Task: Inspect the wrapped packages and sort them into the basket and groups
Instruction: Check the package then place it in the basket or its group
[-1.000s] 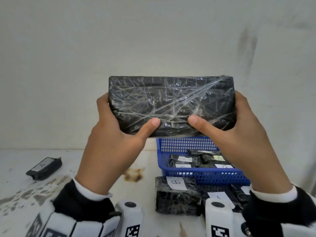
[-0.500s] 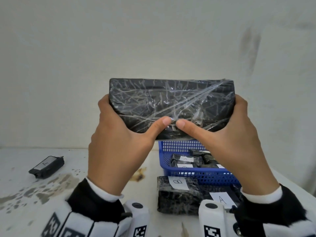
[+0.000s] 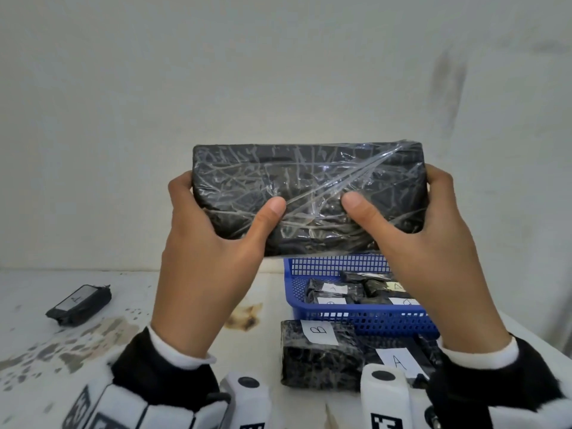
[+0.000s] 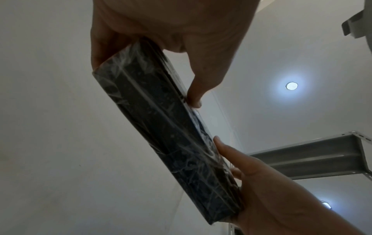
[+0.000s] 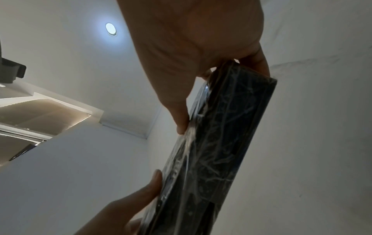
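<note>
Head view shows both hands, left and right, clamped on the ends of a film-wrapped package, raised above the basket, thumbs pressed on its near face. No label shows on that face, so inspection looks unfinished. Inside the basket lie several labelled packages; just before it sit a B package and an A package, and one more lies far left of it on the counter. Sorting seems partway.
</note>
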Demonstrator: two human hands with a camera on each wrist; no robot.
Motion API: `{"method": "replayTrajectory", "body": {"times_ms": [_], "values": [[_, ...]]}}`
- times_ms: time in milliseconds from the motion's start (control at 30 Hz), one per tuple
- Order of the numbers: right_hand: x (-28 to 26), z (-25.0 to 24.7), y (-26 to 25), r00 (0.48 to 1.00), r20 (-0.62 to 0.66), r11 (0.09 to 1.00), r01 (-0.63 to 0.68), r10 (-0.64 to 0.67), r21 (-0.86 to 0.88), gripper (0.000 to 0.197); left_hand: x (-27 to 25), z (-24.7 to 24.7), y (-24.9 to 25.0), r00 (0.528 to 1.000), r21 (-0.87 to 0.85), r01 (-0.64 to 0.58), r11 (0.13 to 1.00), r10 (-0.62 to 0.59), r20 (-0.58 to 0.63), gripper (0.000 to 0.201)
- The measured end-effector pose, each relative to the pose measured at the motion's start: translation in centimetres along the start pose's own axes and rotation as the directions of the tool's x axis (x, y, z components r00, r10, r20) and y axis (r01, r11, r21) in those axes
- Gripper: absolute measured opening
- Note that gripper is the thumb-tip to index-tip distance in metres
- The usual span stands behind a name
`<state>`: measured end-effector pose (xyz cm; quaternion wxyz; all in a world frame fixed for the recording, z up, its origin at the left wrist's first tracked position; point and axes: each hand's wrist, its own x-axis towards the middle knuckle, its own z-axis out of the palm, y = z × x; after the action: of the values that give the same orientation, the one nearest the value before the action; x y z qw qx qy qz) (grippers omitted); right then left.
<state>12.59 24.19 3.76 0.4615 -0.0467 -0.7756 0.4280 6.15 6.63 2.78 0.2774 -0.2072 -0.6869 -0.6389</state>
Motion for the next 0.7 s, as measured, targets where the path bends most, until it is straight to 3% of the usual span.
{"method": "replayTrajectory", "body": {"times_ms": [133,333,533,700], "values": [[0.4,-0.2,0.2,1.0,0.01,0.999,-0.029,0.029,0.03,0.05,-0.1,0.1,-0.3,1.0,-0.005,-0.002,1.0,0.002,0.008,0.049],[0.6,-0.5,0.4,0.999,-0.011,0.999,-0.037,0.038,0.027,0.037,0.5,-0.2,-0.8,0.999,-0.003,0.032,0.999,-0.032,0.035,0.035],[0.9,-1.1,0.4,0.999,0.009,0.999,-0.054,0.054,0.009,0.039,1.0,-0.7,-0.7,0.998,-0.011,0.052,0.999,-0.052,0.023,0.01],[1.3,-1.6,0.6,0.997,-0.017,0.993,-0.07,0.072,0.091,0.049,0.8,-0.6,-0.5,0.999,-0.04,0.019,0.999,-0.018,0.028,0.014]]}}
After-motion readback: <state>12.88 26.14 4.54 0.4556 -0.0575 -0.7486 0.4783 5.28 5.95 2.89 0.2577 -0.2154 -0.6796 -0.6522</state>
